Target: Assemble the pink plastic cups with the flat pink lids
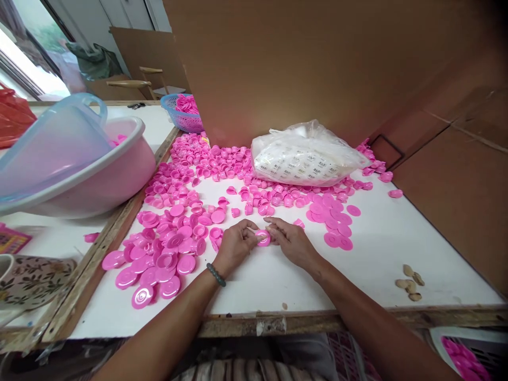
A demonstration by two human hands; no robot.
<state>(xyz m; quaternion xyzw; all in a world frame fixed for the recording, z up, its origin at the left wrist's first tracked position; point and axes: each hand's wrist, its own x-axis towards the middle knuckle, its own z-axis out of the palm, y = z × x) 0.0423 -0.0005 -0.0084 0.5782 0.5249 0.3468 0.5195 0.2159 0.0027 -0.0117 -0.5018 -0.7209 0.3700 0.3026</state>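
Note:
Both my hands meet over the white tabletop (273, 291) on a small, round pink plastic disc (262, 239). My left hand (239, 239) pinches its left side with the fingers curled. At its right side, my right hand (291, 239) has thumb and fingertips closed on the rim. The fingers partly cover the piece. Left of my hands is a heap of glossy pink discs and cup-like pieces (166, 248). Thin flat pink discs (333, 219) overlap in a patch to the right. Many small pink plastic cups (222, 161) spread along the back.
A clear bag of printed white packets (301, 161) lies against the cardboard (278, 69). Left stand a large basin (135, 153), a tilted blue tub (59, 143) and a floral mug (35, 280). Peanut shells (410, 286) lie front right. Behind is a blue basket (178, 114).

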